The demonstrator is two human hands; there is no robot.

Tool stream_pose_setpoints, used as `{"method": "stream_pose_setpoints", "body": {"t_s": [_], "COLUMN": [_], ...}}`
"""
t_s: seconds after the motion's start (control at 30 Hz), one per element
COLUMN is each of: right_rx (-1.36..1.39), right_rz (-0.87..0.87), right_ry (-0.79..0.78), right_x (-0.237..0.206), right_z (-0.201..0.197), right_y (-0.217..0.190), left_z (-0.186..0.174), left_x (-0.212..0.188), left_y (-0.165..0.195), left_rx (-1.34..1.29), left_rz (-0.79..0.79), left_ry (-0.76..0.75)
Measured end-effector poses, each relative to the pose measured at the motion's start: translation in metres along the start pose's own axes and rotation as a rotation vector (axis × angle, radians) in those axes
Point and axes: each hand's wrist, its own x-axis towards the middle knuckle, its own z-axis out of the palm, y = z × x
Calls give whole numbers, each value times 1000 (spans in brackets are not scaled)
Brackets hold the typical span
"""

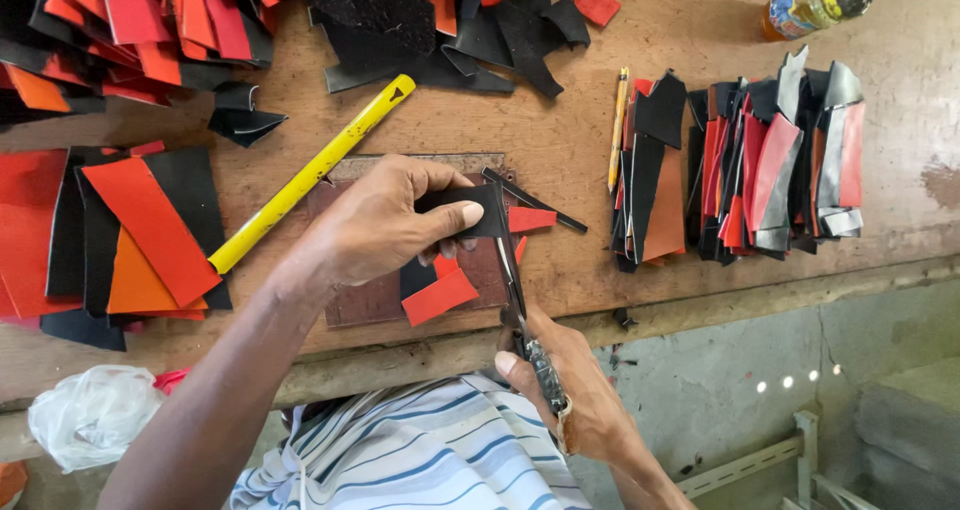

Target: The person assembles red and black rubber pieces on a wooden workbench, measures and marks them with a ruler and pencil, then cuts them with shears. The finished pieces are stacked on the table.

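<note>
My left hand (385, 222) pinches a black and red leather piece (478, 213) over a dark brown cutting board (360, 305). My right hand (570, 380) grips the handles of metal scissors (512, 280), whose blades point up along the piece's right edge. A thin black offcut strip (535, 200) lies just right of the blades. A loose red scrap (440, 296) lies on the board below my left hand.
A yellow ruler (310, 175) lies diagonally at the left. Red, orange and black leather pieces are piled at the left (140, 235) and top (150, 25). A row of cut pieces (760, 170), a pencil (618, 130) and a bottle (820, 0) sit at the right. A white plastic bag (90, 415) hangs low left.
</note>
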Motion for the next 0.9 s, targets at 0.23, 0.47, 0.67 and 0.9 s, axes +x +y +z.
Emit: {"method": "stream_pose_setpoints", "body": {"t_s": [0.23,0.47,0.67,0.9], "right_rx": [24,9,65,94], "right_rz": [95,104,262,208], "right_ry": [8,80,81,110], "right_x": [4,5,8,9], "right_z": [3,10,16,18], "right_y": [-3,12,25,34], "left_z": [-1,-2,-3,-4], "left_x": [-1,3,8,12], "left_y": [-4,-10,-12,-14], "left_rx": [28,-43,-86,-110], "left_rz": [-1,5,-20,-11], "left_ry": [33,6,-4,-26]}}
